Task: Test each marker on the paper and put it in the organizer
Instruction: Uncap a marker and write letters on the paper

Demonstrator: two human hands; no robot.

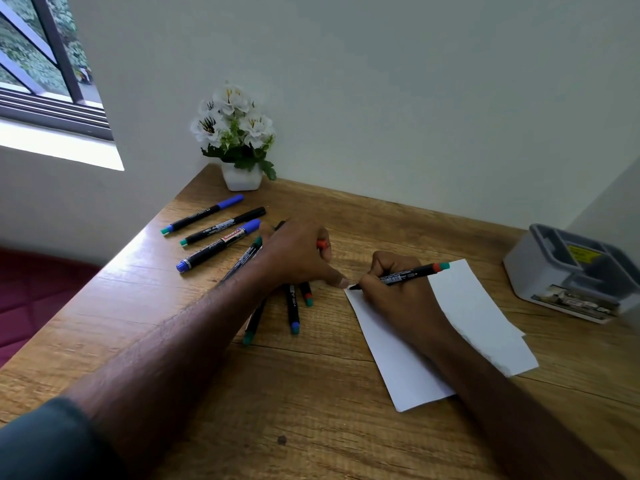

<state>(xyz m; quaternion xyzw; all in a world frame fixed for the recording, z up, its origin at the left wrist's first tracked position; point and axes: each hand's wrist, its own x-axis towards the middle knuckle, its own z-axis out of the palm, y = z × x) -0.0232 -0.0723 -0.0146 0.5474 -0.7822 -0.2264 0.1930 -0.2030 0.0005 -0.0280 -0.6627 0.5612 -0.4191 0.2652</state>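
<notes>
The right hand (394,289) is gripping a black red-ended marker (401,276), touching its tip to white paper (485,320); the left hand (298,254) is pinching its red cap (322,244). Loose markers (214,233) are lying untested; the grey plastic organizer (540,271) seems empty.

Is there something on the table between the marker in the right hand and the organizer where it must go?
Nothing visible stands in the way. The marker in the right hand is over the paper, and only flat paper and bare table lie before the grey organizer at far right.
</notes>
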